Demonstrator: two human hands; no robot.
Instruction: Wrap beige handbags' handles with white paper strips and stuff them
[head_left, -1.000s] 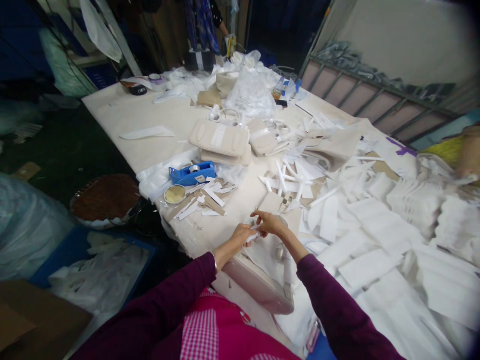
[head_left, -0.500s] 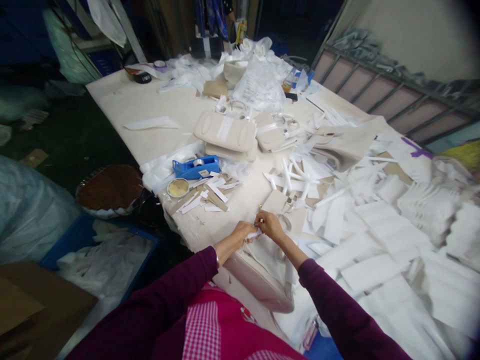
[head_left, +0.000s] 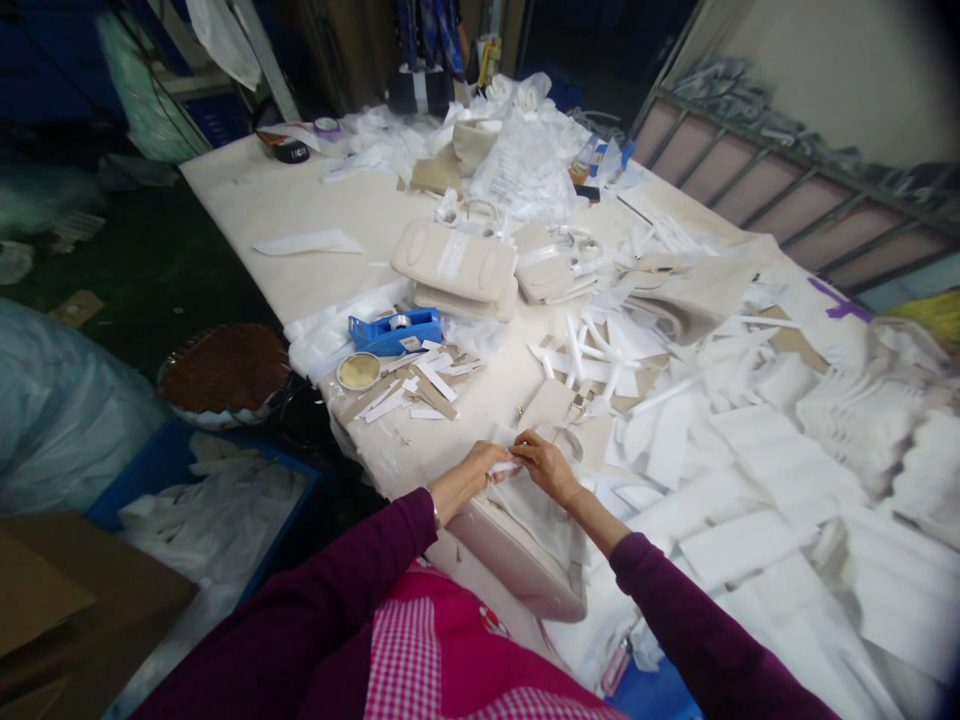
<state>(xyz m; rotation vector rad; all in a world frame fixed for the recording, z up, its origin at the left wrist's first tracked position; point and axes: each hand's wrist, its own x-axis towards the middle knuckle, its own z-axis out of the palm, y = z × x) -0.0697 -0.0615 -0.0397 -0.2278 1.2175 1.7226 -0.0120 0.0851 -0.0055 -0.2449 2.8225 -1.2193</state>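
A cream handbag [head_left: 525, 560] lies tilted at the near edge of the table, in front of my body. Over its upper side my left hand [head_left: 486, 466] is closed on a small piece of white wrapping [head_left: 504, 468]. My right hand [head_left: 541, 466] meets it there, fingertips pinched at the same white piece. What exactly the fingers grip is too small to make out fully. Behind the hands is a beige flap [head_left: 547, 402] with a metal clasp [head_left: 577, 403].
A blue tape dispenser [head_left: 396, 332], a round tin [head_left: 358, 371] and loose card strips [head_left: 427, 388] sit to the left. Finished-looking cream bags [head_left: 454, 262] are stacked mid-table. White foam sheets [head_left: 757, 450] cover the right side. A blue bin [head_left: 300, 490] stands below the left edge.
My right hand has shifted slightly right and down, with its forearm swung a little outward. My left hand stays at the white wrapping. The view has moved slightly.
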